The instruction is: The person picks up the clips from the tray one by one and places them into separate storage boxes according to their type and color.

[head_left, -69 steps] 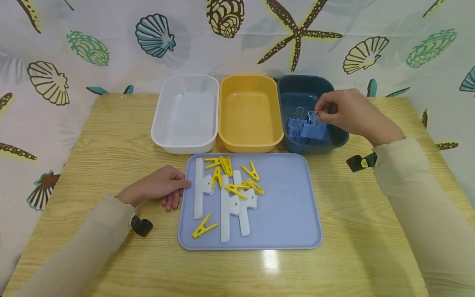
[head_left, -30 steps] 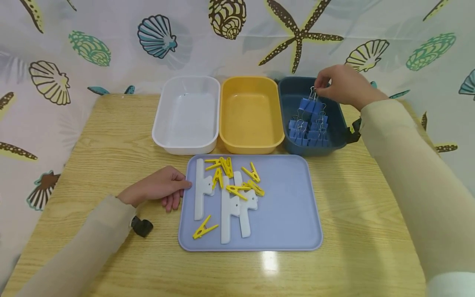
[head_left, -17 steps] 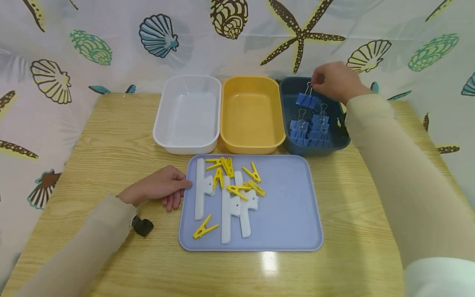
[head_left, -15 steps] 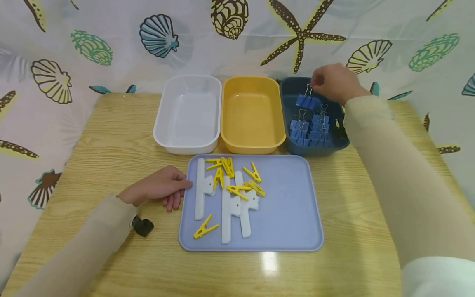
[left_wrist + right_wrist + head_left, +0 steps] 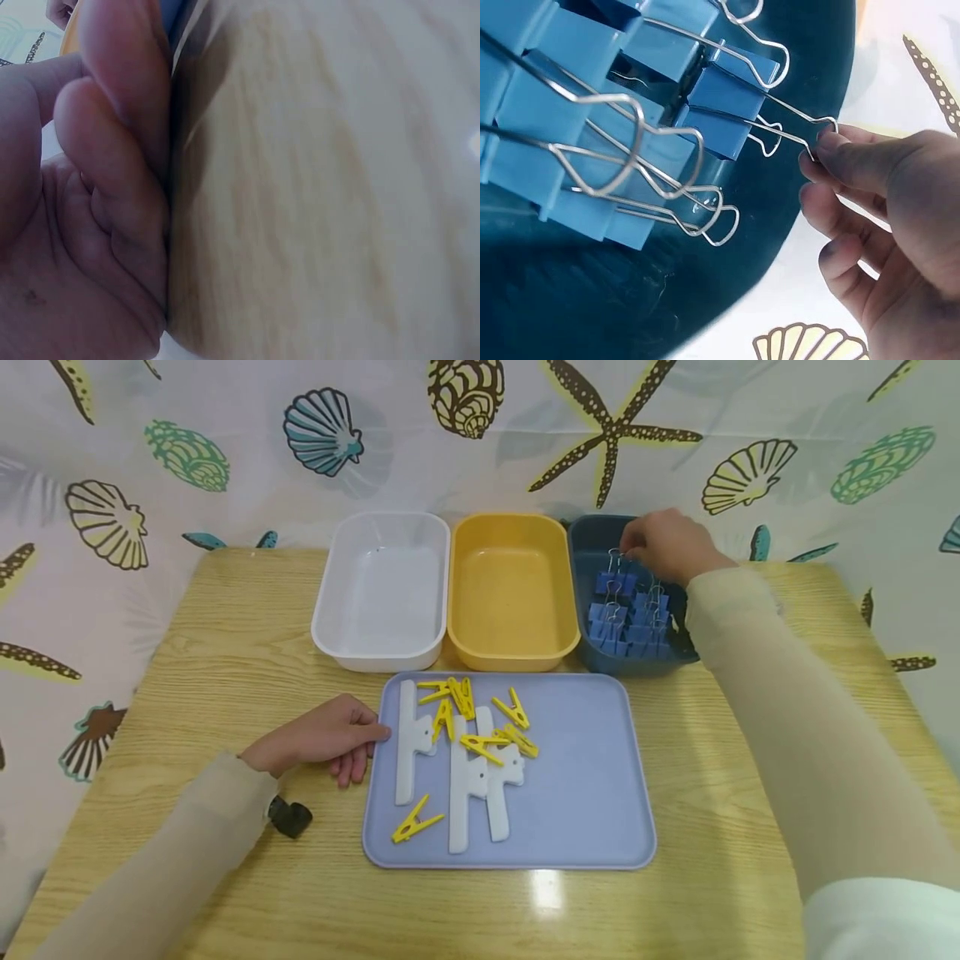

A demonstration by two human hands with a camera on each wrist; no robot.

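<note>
Thumb and fingers of my right hand (image 5: 885, 202) pinch a wire handle of a blue binder clip (image 5: 724, 101) inside the dark blue bin (image 5: 795, 180). That clip stands behind several other binder clips (image 5: 626, 631), which are grouped in rows with handles up. My left hand (image 5: 330, 739) rests on the table at the left edge of the lavender tray (image 5: 577, 777), thumb on the rim and fingers loosely bent. On the tray lie several yellow clothespins (image 5: 415, 820) and three long white bag clips (image 5: 406, 752), some overlapping.
A white bin (image 5: 378, 593) and a yellow bin (image 5: 513, 593) stand in a row left of the dark blue one, behind the tray. A seashell-print cloth (image 5: 405, 443) hangs behind the wooden table (image 5: 247, 610).
My right hand has lifted a binder clip from among the others, carried it toward the bin's back and lowered it behind them. My left hand has stayed put.
</note>
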